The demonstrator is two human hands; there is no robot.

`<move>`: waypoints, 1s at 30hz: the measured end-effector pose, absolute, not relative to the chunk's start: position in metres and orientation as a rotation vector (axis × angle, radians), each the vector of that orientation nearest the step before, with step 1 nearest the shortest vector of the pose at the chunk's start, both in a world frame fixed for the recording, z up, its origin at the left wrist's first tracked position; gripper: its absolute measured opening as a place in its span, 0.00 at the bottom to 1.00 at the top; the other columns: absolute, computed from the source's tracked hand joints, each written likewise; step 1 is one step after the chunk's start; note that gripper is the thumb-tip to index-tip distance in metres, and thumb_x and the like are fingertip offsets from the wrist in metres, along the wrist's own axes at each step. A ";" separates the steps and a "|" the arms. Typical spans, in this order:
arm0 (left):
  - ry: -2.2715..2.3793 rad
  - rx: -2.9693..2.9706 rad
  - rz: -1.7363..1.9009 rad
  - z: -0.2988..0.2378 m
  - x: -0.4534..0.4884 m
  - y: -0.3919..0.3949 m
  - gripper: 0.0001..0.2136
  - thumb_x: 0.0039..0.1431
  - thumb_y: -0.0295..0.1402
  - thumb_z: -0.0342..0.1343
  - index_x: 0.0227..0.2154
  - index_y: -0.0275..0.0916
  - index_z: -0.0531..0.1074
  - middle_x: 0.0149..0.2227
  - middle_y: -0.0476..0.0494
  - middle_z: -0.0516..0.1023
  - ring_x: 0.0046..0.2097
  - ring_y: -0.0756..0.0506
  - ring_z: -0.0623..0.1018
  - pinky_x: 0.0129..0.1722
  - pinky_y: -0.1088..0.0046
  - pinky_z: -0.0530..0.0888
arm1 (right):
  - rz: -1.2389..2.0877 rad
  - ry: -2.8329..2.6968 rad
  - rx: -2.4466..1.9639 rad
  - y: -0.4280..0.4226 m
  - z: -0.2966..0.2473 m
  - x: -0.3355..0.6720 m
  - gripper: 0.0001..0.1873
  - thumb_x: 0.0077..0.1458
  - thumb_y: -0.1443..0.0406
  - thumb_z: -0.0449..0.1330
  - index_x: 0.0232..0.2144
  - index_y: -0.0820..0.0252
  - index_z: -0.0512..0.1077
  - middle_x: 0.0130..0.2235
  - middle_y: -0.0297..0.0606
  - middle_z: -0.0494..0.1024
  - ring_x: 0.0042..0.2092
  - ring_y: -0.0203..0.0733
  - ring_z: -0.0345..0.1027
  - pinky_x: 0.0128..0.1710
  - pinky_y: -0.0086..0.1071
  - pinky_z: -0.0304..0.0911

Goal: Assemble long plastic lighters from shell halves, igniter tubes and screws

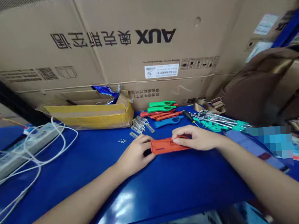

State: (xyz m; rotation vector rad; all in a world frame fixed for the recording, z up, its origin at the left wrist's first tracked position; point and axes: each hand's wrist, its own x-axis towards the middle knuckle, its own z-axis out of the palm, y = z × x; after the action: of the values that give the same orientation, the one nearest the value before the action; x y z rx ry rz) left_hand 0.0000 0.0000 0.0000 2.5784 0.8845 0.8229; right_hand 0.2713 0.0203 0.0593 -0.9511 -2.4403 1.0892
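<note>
An orange plastic handle shell (164,146), long and hollow, lies level between my two hands just over the blue table. My left hand (138,150) grips its left end between thumb and fingers. At its right part, my right hand (194,138) is closed on it, and the fingers cover that end. Behind the hands are green handle shells (161,108), more orange shells (165,115) and a blue shell (168,121). Clear plastic pieces (139,123) lie in a heap left of them, and a few small screws (122,141) are scattered nearby.
A yellow-taped carton (88,116) stands at the back left. White cables (64,138) loop around a power strip (24,151). Right of the shells lie a screwdriver (188,116) and metal rods with teal parts (216,121). A brown bag (260,87) is at the right.
</note>
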 end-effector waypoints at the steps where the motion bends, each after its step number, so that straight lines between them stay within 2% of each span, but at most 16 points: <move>1: 0.881 2.579 0.829 0.001 0.000 0.003 0.09 0.65 0.29 0.59 0.46 0.36 0.79 0.45 0.38 0.81 0.46 0.40 0.78 0.49 0.59 0.75 | 1.101 -2.495 -0.933 0.018 0.057 0.272 0.14 0.67 0.58 0.56 0.40 0.62 0.77 0.40 0.38 0.80 0.40 0.40 0.71 0.42 0.32 0.64; 4: 0.858 2.586 0.829 0.004 -0.002 0.008 0.08 0.68 0.29 0.57 0.45 0.37 0.79 0.45 0.39 0.82 0.47 0.42 0.78 0.50 0.62 0.75 | 1.036 -2.619 -0.896 0.013 0.048 0.270 0.08 0.64 0.65 0.59 0.41 0.60 0.77 0.41 0.37 0.80 0.40 0.39 0.72 0.41 0.32 0.64; 6: 0.824 2.598 0.809 0.005 -0.003 0.008 0.08 0.68 0.28 0.55 0.44 0.38 0.79 0.44 0.41 0.83 0.47 0.43 0.78 0.50 0.64 0.75 | 0.868 -2.655 -0.876 0.010 0.042 0.266 0.06 0.62 0.68 0.59 0.39 0.60 0.77 0.41 0.38 0.79 0.42 0.40 0.72 0.43 0.32 0.64; 9: 0.809 2.609 0.780 0.008 -0.004 0.005 0.11 0.68 0.25 0.53 0.46 0.39 0.78 0.44 0.42 0.83 0.47 0.44 0.78 0.50 0.65 0.75 | 0.611 -2.657 -0.898 0.007 0.036 0.260 0.07 0.62 0.68 0.60 0.41 0.58 0.76 0.45 0.39 0.77 0.45 0.42 0.71 0.45 0.34 0.65; 12: 0.872 2.587 0.810 0.011 -0.004 0.000 0.13 0.70 0.24 0.49 0.50 0.37 0.77 0.45 0.40 0.82 0.47 0.43 0.78 0.50 0.64 0.75 | 0.391 -2.677 -0.968 0.007 0.035 0.258 0.07 0.60 0.68 0.61 0.41 0.58 0.75 0.44 0.39 0.76 0.47 0.45 0.70 0.44 0.36 0.65; 16: 0.915 2.562 0.816 0.015 -0.001 -0.005 0.13 0.72 0.28 0.48 0.52 0.36 0.75 0.46 0.39 0.81 0.47 0.43 0.78 0.50 0.62 0.74 | 0.279 -2.705 -1.053 0.005 0.040 0.257 0.09 0.58 0.65 0.64 0.43 0.57 0.75 0.43 0.38 0.75 0.46 0.46 0.70 0.42 0.36 0.65; 22: 0.838 2.624 0.697 0.009 0.002 -0.004 0.12 0.70 0.31 0.53 0.52 0.41 0.77 0.50 0.42 0.80 0.51 0.43 0.77 0.54 0.62 0.73 | 0.197 -2.638 -1.189 0.004 0.058 0.263 0.20 0.58 0.55 0.65 0.51 0.54 0.72 0.51 0.41 0.76 0.53 0.48 0.70 0.46 0.37 0.67; 25: 0.854 2.648 0.695 0.005 0.003 -0.003 0.11 0.71 0.32 0.52 0.48 0.42 0.78 0.49 0.42 0.81 0.51 0.43 0.77 0.52 0.62 0.73 | -0.030 -2.416 -1.658 0.014 0.076 0.289 0.11 0.65 0.59 0.57 0.47 0.54 0.74 0.53 0.42 0.77 0.56 0.49 0.69 0.53 0.38 0.64; 26: 0.862 2.651 0.700 0.006 0.003 -0.003 0.11 0.71 0.32 0.52 0.48 0.42 0.79 0.49 0.42 0.81 0.51 0.43 0.77 0.52 0.61 0.73 | -0.090 -2.286 -1.947 0.018 0.082 0.301 0.10 0.66 0.61 0.54 0.45 0.53 0.74 0.53 0.41 0.77 0.56 0.49 0.69 0.53 0.38 0.64; 27: 0.871 2.652 0.706 0.006 0.004 -0.003 0.11 0.71 0.32 0.52 0.48 0.42 0.79 0.49 0.42 0.81 0.51 0.42 0.77 0.51 0.61 0.73 | -0.114 -2.185 -2.105 0.023 0.086 0.313 0.11 0.66 0.63 0.53 0.45 0.56 0.75 0.52 0.46 0.77 0.55 0.52 0.70 0.50 0.40 0.65; 28: 0.878 2.651 0.710 0.008 0.005 -0.004 0.11 0.71 0.32 0.53 0.48 0.42 0.79 0.49 0.42 0.81 0.51 0.42 0.77 0.51 0.60 0.73 | -0.111 -2.123 -2.209 0.028 0.088 0.326 0.11 0.64 0.66 0.54 0.43 0.59 0.75 0.51 0.50 0.77 0.52 0.55 0.72 0.47 0.42 0.66; 30: 0.893 2.652 0.716 0.012 0.006 -0.006 0.10 0.69 0.33 0.54 0.47 0.43 0.79 0.48 0.42 0.81 0.50 0.42 0.77 0.51 0.59 0.72 | -0.063 -2.039 -2.375 0.037 0.088 0.347 0.09 0.59 0.69 0.57 0.40 0.60 0.76 0.49 0.52 0.78 0.51 0.58 0.73 0.44 0.42 0.67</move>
State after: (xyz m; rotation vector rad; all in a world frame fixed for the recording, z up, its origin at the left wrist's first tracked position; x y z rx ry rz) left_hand 0.0064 -0.0061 0.0116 2.6521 0.8926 0.7157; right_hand 0.3472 0.0373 0.0878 -2.3748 -2.0390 -0.0631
